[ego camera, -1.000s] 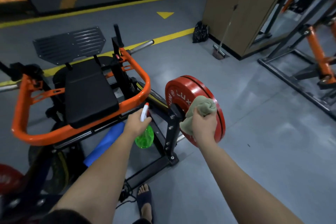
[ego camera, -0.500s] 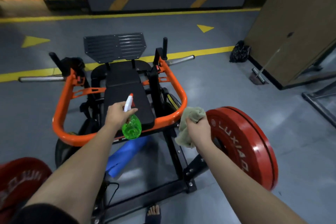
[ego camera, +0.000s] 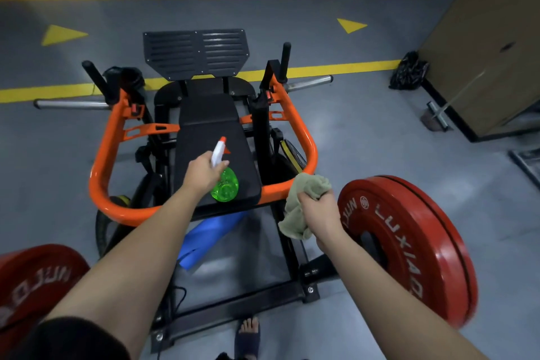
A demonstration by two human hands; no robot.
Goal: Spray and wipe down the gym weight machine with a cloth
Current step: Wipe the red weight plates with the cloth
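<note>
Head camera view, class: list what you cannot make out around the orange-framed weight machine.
- Left red weight plate: cut off by the frame's edge and the left forearm.
- Green spray bottle: its trigger is hidden by the left hand.
- Blue roll under the black seat pad: blurred, identity unclear.

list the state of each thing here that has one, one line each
spray bottle: gripped in the left hand, nozzle aimed at the pad
cloth: bunched in the right hand, off the machine
seat pad: bare, no visible spray on it
right red plate: loaded on its peg
left red plate: partly out of frame, mounting unclear
chrome pegs: empty
blue mat: rolled, under the frame
</note>
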